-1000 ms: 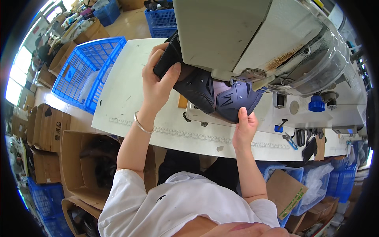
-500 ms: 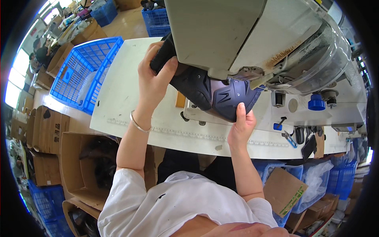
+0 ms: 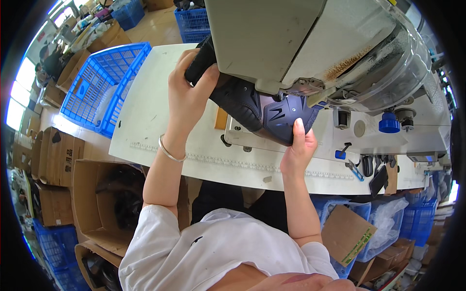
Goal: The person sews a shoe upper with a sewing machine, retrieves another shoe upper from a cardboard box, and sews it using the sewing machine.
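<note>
White counter across the head view, blue crate just to its left. Below the overhanging sewing machine, a dark moulded piece, partly hidden. Both hands mostly closed: left hand gripping its black far-left end, right hand pinching its near edge, thumb on top.

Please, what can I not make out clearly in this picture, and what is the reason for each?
All in the head view:
Dark piece: its far edge, covered by the machine.
Left hand: ends of its fingers, behind the dark piece.
Machine: its top, cut off by the upper picture edge.
Open cardboard box: its contents, too dark to tell apart.
</note>
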{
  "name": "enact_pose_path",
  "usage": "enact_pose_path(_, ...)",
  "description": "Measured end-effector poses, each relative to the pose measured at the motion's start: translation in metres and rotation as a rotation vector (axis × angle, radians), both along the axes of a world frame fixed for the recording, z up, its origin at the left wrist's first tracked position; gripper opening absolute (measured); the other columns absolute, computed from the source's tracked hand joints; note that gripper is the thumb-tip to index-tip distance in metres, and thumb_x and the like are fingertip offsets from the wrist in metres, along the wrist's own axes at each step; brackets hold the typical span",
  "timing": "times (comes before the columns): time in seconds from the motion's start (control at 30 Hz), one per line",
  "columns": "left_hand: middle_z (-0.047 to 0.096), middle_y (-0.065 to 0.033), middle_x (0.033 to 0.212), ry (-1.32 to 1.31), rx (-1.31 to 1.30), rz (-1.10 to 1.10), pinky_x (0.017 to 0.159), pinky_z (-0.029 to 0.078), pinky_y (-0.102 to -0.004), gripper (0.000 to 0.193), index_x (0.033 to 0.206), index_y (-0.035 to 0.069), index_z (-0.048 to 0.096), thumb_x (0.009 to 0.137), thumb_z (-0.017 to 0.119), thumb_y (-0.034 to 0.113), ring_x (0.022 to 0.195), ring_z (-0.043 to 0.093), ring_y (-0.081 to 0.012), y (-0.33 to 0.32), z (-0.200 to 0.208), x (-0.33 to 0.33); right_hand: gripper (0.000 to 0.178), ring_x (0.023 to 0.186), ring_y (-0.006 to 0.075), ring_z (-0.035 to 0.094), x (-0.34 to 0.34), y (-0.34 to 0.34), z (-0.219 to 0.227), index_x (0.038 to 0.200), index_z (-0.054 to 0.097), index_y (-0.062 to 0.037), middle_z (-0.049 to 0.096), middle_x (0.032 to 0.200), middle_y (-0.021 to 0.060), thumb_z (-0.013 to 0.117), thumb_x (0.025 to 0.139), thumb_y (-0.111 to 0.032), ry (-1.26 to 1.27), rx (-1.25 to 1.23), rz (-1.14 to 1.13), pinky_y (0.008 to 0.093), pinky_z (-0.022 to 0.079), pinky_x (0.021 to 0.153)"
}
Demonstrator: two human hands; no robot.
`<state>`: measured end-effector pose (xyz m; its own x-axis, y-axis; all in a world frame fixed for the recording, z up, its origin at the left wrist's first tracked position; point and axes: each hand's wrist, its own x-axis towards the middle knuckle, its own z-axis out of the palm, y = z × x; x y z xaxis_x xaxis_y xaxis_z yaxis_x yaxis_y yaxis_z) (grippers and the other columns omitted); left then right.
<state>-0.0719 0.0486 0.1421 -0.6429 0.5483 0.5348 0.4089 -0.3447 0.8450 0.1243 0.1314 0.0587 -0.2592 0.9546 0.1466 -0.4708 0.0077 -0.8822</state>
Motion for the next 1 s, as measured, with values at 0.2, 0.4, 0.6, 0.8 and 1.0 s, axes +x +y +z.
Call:
enact_pose_path(0.2, 0.057, -0.0063, 0.092, 0.031, 0.007, 0.034, 0.071, 0.044, -0.0226, 0.026, 0.092, -0.009, 0.058, 0.078, 0.062, 0.013, 0.079, 0.053, -0.0108, -0.001, 0.002, 0.004, 0.019, 0.081, 0.0096, 0.058, -0.001, 0.003, 0.006, 0.094, 0.062, -0.0009, 0.064, 0.092, 0.0042, 0.055, 0.091, -0.019, 0.002, -0.005, -0.003, 0.0255, 0.045, 0.080)
enact_pose_path(0.4, 0.059, -0.0101, 0.097, 0.165, -0.050, 0.159, 0.088, 0.042, -0.0311, 0.023, 0.088, -0.007, 0.062, 0.077, 0.063, 0.012, 0.103, 0.054, -0.0240, -0.007, 0.004, 0.013, 0.018, 0.080, 0.0100, 0.059, 0.004, 0.014, 0.005, 0.093, 0.062, -0.0006, 0.064, 0.089, 0.0044, 0.056, 0.090, -0.018, 0.018, -0.051, 0.016, 0.0248, 0.046, 0.077)
enact_pose_path(0.6, 0.061, -0.0129, 0.104, 0.285, -0.017, 0.182, 0.097, 0.036, -0.0400, 0.020, 0.088, -0.004, 0.067, 0.076, 0.065, 0.012, 0.126, 0.041, -0.0318, -0.006, 0.004, 0.010, 0.018, 0.079, 0.0093, 0.059, 0.002, 0.017, 0.003, 0.092, 0.061, 0.0000, 0.064, 0.089, 0.0041, 0.055, 0.090, -0.017, 0.015, -0.030, 0.003, 0.0243, 0.046, 0.077)
enact_pose_path(0.8, 0.062, -0.0120, 0.093, 0.224, 0.014, 0.168, 0.095, 0.038, -0.0383, 0.017, 0.082, -0.005, 0.064, 0.075, 0.065, 0.011, 0.121, 0.045, -0.0306, -0.007, 0.005, 0.015, 0.012, 0.074, 0.0082, 0.055, 0.045, 0.039, 0.000, 0.086, 0.063, -0.0032, 0.062, 0.081, -0.0005, 0.062, 0.086, -0.015, -0.545, 0.254, 0.024, 0.0221, 0.043, 0.071)
enact_pose_path(1.0, 0.061, -0.0116, 0.086, 0.286, 0.023, 0.195, 0.085, 0.042, -0.0345, 0.018, 0.079, -0.006, 0.062, 0.072, 0.067, 0.009, 0.101, 0.052, -0.0254, -0.002, 0.006, 0.013, 0.024, 0.097, 0.0200, 0.058, 0.213, 0.102, 0.057, 0.110, 0.059, 0.0029, 0.062, 0.102, 0.0116, 0.050, 0.093, -0.013, -0.401, 0.618, -1.104, 0.0305, 0.046, 0.087)
